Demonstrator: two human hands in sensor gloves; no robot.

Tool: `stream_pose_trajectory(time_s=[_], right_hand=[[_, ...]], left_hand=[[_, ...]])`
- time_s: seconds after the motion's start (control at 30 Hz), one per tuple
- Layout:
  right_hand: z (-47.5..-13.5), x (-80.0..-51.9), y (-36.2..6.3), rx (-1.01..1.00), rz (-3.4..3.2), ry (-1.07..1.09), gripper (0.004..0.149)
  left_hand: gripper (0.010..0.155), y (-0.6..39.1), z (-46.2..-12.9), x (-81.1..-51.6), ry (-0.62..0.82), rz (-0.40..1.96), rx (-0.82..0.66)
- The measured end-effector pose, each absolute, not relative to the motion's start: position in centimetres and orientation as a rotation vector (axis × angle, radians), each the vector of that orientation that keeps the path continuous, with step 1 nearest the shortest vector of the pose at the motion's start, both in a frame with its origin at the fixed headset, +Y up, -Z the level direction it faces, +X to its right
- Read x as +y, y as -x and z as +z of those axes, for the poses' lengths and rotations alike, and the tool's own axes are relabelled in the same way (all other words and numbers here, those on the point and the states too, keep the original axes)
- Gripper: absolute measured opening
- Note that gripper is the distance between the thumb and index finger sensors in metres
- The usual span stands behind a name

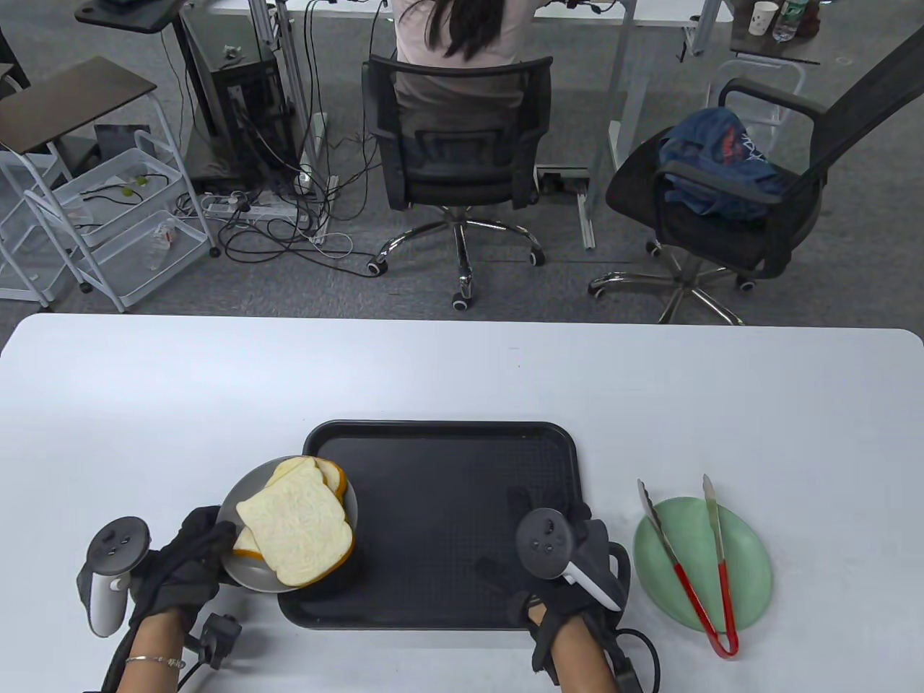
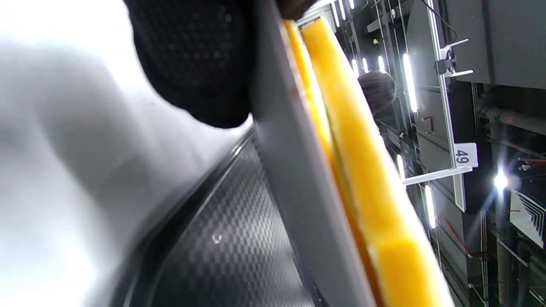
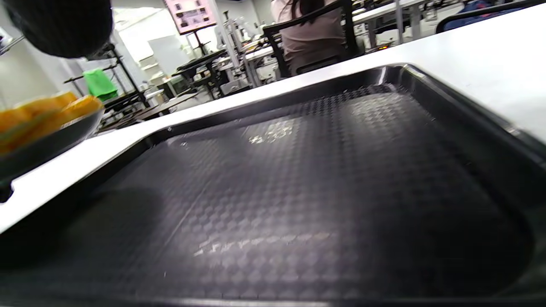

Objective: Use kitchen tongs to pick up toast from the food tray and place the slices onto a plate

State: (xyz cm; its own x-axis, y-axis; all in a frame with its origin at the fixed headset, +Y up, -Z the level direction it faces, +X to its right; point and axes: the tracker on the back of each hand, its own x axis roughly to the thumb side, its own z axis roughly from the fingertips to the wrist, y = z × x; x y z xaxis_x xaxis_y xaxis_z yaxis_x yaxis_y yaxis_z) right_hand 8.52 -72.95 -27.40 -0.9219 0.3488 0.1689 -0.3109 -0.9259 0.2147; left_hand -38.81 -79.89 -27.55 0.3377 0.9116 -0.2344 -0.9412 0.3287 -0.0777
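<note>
Several toast slices (image 1: 296,527) lie stacked on a grey plate (image 1: 249,570). My left hand (image 1: 198,552) grips this plate by its left rim and holds it a little above the left edge of the black food tray (image 1: 447,462), casting a shadow on it. In the left wrist view the plate (image 2: 298,192) is seen edge-on with yellow toast crust (image 2: 367,170) on it. My right hand (image 1: 577,538) rests with spread fingers on the tray's near right part and holds nothing. The red-handled tongs (image 1: 696,570) lie across a green plate (image 1: 751,556) to the right of the tray.
The tray floor (image 3: 298,192) is bare in the right wrist view, where the toast (image 3: 42,113) shows at the left. Beyond the white table (image 1: 216,390) stand two office chairs, one with a person seated in it, facing away, and a white cart at the far left.
</note>
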Motion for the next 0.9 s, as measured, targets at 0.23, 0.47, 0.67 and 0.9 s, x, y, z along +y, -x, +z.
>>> stream_pose_trajectory(time_s=[0.23,0.47,0.67,0.9], right_hand=[[-27.9,-75.2,-7.2,0.245,2.765,-0.391,0.097],[-27.7,-76.7,-6.3,0.245,2.815,-0.481,0.096],[-27.2,-77.1,-5.8,0.284,2.845,-0.542,0.097],[-27.0,-77.1,-6.0,0.288,2.85,-0.549,0.096]], left_hand=[[0.054,38.5,-27.6,-80.0,0.226,1.193,0.16],[0.054,37.8,-27.8,-79.8,0.241,1.188,0.134],[0.054,37.4,-27.9,-79.5,0.241,1.181,0.121],[0.055,38.4,-27.8,-79.6,0.214,1.211,0.172]])
